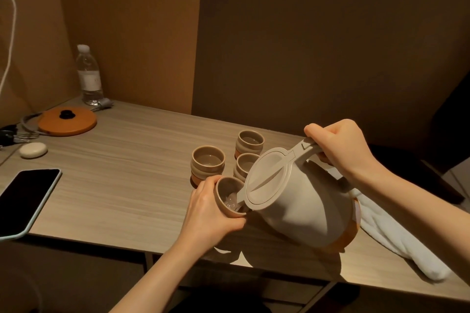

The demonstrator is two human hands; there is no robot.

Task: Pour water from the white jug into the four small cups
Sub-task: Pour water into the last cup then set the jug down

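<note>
So the white plastic lidded jug [300, 201] is up off the table, tipped hard over toward my left, spout down at the lip of the small tan ceramic cup [229, 197] I'm holding. Its long axis runs from the orange-banded base, low on the right, up-left to the lid, with the handle sticking out the top. My right hand [340, 147] is wrapped tight round that handle; my left hand [211, 213] is curled round the cup, which is lifted and tilted toward the spout. I can see water splashing inside it.

What worries me: the cup is tilted and small, so if I tip much further, I reckon it overflows onto my left fingers and the pale wood-grain table [127, 173]. A wobble in either hand could also put the stream outside the rim.

Just beyond my left hand sit the three other matching cups [208, 162], upright and clustered. Under my right forearm lies a white folded towel [396, 241]. Well off to the left is a black smartphone [25, 201], safely away from splashes, I think.
</note>
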